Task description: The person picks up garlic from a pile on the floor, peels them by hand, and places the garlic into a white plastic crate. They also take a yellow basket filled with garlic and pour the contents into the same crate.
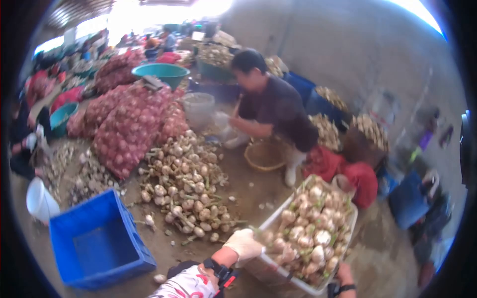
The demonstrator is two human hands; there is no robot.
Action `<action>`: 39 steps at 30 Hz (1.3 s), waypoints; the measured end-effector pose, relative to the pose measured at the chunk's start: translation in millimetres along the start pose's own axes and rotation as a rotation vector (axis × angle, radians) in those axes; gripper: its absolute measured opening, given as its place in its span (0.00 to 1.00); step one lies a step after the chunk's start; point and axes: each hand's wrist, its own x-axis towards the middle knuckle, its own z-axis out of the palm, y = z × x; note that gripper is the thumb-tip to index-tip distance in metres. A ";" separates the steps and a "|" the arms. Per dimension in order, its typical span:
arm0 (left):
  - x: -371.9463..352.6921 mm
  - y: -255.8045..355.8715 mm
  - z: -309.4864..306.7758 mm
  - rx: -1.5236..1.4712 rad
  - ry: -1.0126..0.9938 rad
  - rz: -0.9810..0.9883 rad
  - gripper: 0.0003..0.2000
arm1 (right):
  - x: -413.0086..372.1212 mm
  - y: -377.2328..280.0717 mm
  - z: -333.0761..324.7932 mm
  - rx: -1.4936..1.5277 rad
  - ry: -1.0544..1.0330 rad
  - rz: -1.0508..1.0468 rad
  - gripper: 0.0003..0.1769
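A white crate (352, 218) full of garlic bulbs (313, 233) with stalks is at the lower right, tilted in view. My left hand (244, 245), in a pale glove, grips its left rim. At the crate's lower right corner my right hand (344, 274) is against the rim, its fingers partly hidden. Left of the crate lies a heap of garlic (191, 184) on the floor. An empty blue crate (102, 238) stands at the lower left.
A co-worker (278, 104) crouches ahead beside a wicker basket (264, 155). Filled red mesh sacks (129, 124), a green basin (161, 72) and a white bucket (41, 199) are to the left. Red bags (360, 184) lie just behind the white crate.
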 end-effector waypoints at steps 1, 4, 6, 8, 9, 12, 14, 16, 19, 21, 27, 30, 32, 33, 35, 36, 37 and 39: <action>4.5 -0.2 0.3 0.067 0.056 0.040 0.24 | -1.7 -3.9 -6.2 0.065 0.039 -0.079 0.16; -9.9 8.2 -7.3 -0.010 0.016 0.040 0.27 | 5.0 -27.2 -11.7 0.282 0.020 0.112 0.16; -7.9 6.4 -8.3 -0.021 0.017 0.021 0.27 | 12.9 -41.0 -15.2 0.388 0.004 0.213 0.16; -8.4 5.9 -5.9 -0.021 0.024 0.039 0.28 | 16.9 -44.8 -18.6 0.419 -0.001 0.245 0.16; -8.4 7.4 -6.4 -0.018 0.015 0.043 0.28 | 16.6 -44.5 -19.5 0.426 0.004 0.253 0.16; -5.7 4.1 -6.1 -0.043 -0.017 0.051 0.29 | 14.4 -44.0 -19.4 0.445 0.001 0.274 0.16; -3.7 1.8 -4.3 -0.033 -0.002 0.051 0.29 | 17.5 -48.2 -19.9 0.457 -0.003 0.290 0.16; -6.3 3.8 -6.2 -0.046 0.011 0.061 0.28 | 20.8 -49.3 -22.4 0.447 -0.001 0.294 0.16; -2.3 1.0 -4.0 -0.023 0.009 0.064 0.28 | 23.0 -51.5 -23.6 0.444 -0.006 0.298 0.16; -4.6 0.6 -3.8 -0.038 0.034 0.088 0.27 | 25.4 -51.2 -23.4 0.432 -0.003 0.287 0.16; -6.8 6.4 -8.7 -0.032 -0.015 0.086 0.24 | 22.9 -49.9 -22.3 0.417 0.003 0.300 0.16; -3.2 2.7 -5.1 -0.025 0.001 0.081 0.25 | 17.7 -44.2 -22.3 0.410 0.010 0.302 0.16; -10.2 5.9 -10.1 -0.032 -0.022 0.079 0.26 | 13.3 -38.1 -22.1 0.407 0.017 0.285 0.16; -10.6 8.1 -10.9 -0.011 -0.004 0.085 0.26 | 8.0 -33.2 -21.3 0.406 0.021 0.278 0.16; -5.9 4.4 -7.0 -0.025 -0.018 0.090 0.26 | 2.1 -27.8 -20.2 0.399 0.024 0.276 0.16; -6.5 4.8 -6.8 -0.049 -0.022 0.083 0.27 | -0.2 -25.1 -19.1 0.392 0.028 0.274 0.16; -8.0 7.3 -9.1 -0.045 -0.019 0.094 0.27 | -1.8 -21.6 -18.3 0.381 0.031 0.271 0.16; -18.3 15.6 -18.0 -0.034 -0.045 0.062 0.28 | -2.9 -18.9 -19.0 0.363 0.033 0.266 0.16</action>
